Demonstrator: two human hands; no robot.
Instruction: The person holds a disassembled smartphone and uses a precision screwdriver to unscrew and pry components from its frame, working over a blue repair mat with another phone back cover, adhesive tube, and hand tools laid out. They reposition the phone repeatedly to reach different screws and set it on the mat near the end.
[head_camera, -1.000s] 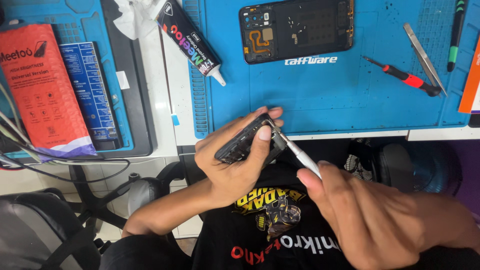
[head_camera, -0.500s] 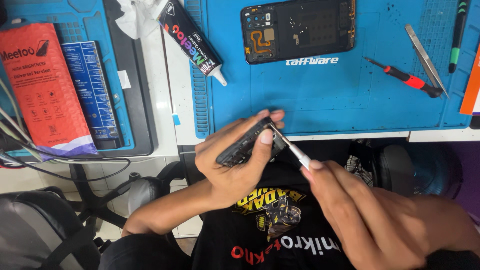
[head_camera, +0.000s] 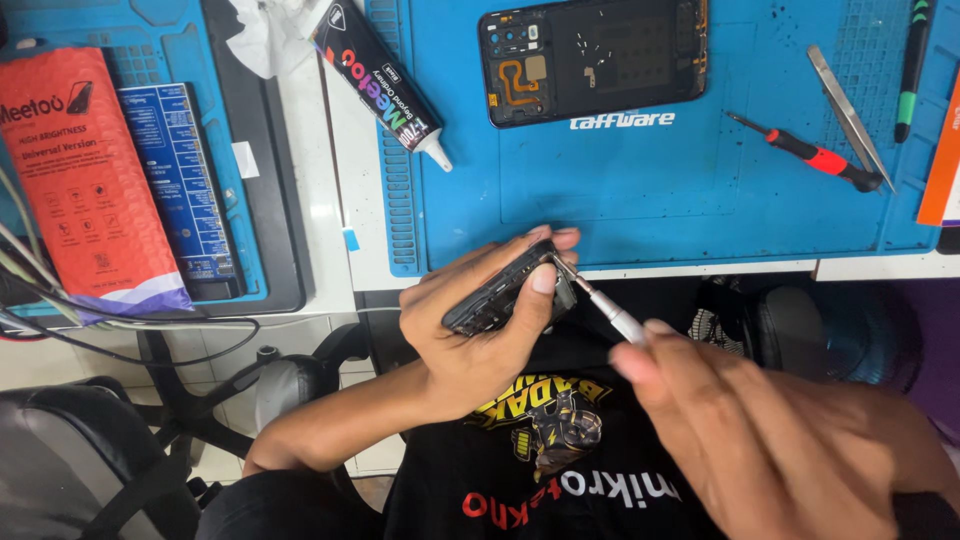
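My left hand (head_camera: 478, 335) grips a dark phone body (head_camera: 502, 292) edge-on, just in front of the blue work mat (head_camera: 650, 190). My right hand (head_camera: 760, 435) holds a slim silver screwdriver (head_camera: 605, 305) whose tip touches the upper right corner of the phone body, next to my left thumb. Both hands hover over my lap, below the desk edge.
On the mat lie an opened phone back cover (head_camera: 595, 58), a red-handled screwdriver (head_camera: 810, 152), metal tweezers (head_camera: 848, 112) and a green-black tool (head_camera: 910, 70). A black glue tube (head_camera: 380, 80) lies left of it. A red packet (head_camera: 85, 175) and blue box (head_camera: 180, 170) sit far left.
My right hand has shifted slightly down and right along the screwdriver. The tip stays at the phone body's corner and my left hand has barely moved.
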